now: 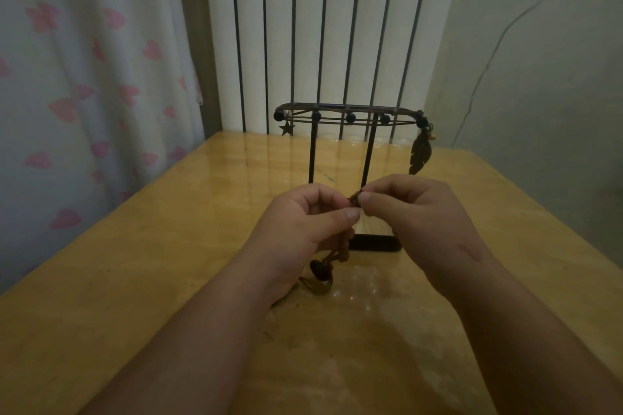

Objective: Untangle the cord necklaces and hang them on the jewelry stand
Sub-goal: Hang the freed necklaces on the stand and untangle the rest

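Observation:
A black metal jewelry stand rises at the middle of the wooden table, with ball-tipped pegs along its top bar. A cord necklace with a feather pendant hangs from the bar's right end, and a small star pendant hangs at its left end. In front of the stand, my left hand and my right hand meet, both pinching a brown cord necklace at a knot. The rest of this cord, with wooden beads and a dark round pendant, dangles below my left hand onto the table.
The yellow wooden table spreads out on all sides of the stand. A white ribbed radiator stands behind it. A curtain with pink hearts hangs at the left and a pale wall with a thin cable is at the right.

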